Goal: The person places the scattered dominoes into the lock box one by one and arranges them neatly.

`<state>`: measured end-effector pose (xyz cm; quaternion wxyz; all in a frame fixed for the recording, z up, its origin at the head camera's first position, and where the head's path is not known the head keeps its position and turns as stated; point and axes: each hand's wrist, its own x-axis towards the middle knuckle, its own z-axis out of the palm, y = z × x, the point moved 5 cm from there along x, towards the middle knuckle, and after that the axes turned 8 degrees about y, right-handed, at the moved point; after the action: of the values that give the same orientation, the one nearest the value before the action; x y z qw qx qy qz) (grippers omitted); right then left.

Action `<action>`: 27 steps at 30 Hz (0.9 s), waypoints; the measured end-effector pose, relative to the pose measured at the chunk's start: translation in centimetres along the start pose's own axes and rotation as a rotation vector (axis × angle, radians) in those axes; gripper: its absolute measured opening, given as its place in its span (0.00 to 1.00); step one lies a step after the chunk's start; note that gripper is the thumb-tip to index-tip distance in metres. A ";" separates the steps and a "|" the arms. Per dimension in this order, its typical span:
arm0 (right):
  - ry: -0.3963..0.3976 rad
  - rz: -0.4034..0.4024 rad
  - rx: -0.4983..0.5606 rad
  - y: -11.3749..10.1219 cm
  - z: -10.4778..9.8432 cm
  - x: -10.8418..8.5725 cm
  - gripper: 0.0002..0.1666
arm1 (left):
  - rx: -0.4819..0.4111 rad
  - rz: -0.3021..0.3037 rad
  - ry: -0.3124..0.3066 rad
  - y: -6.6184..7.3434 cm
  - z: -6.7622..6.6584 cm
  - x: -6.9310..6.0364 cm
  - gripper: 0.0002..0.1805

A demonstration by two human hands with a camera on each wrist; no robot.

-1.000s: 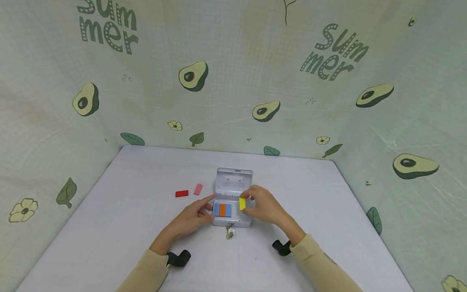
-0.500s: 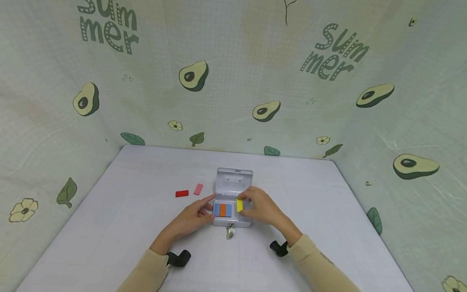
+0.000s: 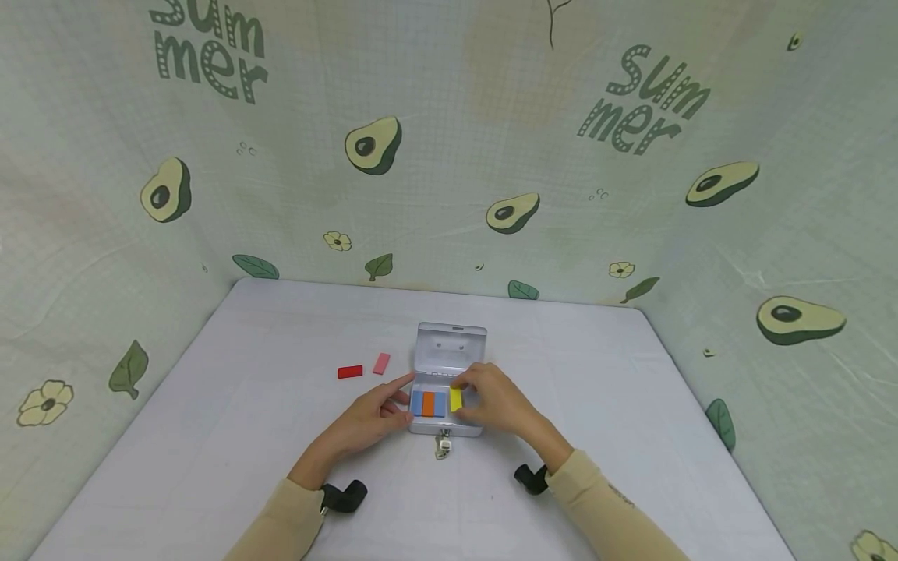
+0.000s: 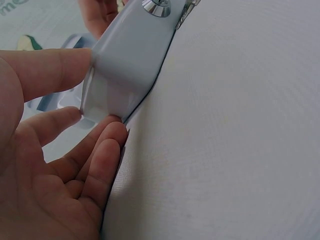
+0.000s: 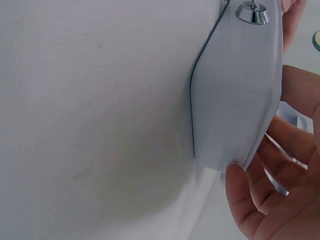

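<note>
A small grey metal box [image 3: 449,356] stands with its lid up. Inside, on the left, lie two blue blocks with an orange block [image 3: 429,403] between them. My right hand [image 3: 500,399] pinches a yellow block [image 3: 456,400] between thumb and fingers, just right of that group with a small gap. My left hand [image 3: 368,419] holds the box's left side, index finger at the back and thumb at the front. Seen from the left wrist, that hand [image 4: 70,170] lies against the box wall [image 4: 130,60]. The right wrist view hides the yellow block.
On the white table [image 3: 281,335], left of the box, lie a red block [image 3: 350,372] and a pink block [image 3: 381,364]. A lock with keys [image 3: 443,444] hangs at the box's front. Patterned cloth [image 3: 435,187] surrounds the table at the back and sides.
My right hand has carried the yellow block leftward inside the box, closer to the blue and orange blocks. The left hand and the box stay where they were.
</note>
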<state>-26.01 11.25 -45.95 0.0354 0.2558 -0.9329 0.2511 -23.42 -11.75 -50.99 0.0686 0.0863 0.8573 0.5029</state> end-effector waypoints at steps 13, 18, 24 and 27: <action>0.009 -0.009 -0.079 0.1 0.9 0.2 0.22 | -0.004 -0.010 -0.005 0.1 0.0 -0.1 0.38; 0.016 -0.005 -0.095 0.0 1.0 0.2 0.21 | -0.017 -0.013 -0.005 0.2 0.0 -0.2 0.38; 0.024 -0.002 -0.126 -0.2 1.2 0.2 0.22 | -0.023 -0.012 -0.003 0.2 0.0 -0.2 0.39; 0.029 -0.008 -0.134 -0.2 1.3 0.2 0.22 | -0.021 -0.012 0.002 0.2 0.0 -0.1 0.38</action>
<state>-25.99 10.35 -46.90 0.0671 0.2528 -0.9460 0.1917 -23.30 -11.71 -50.82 0.0715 0.0799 0.8524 0.5117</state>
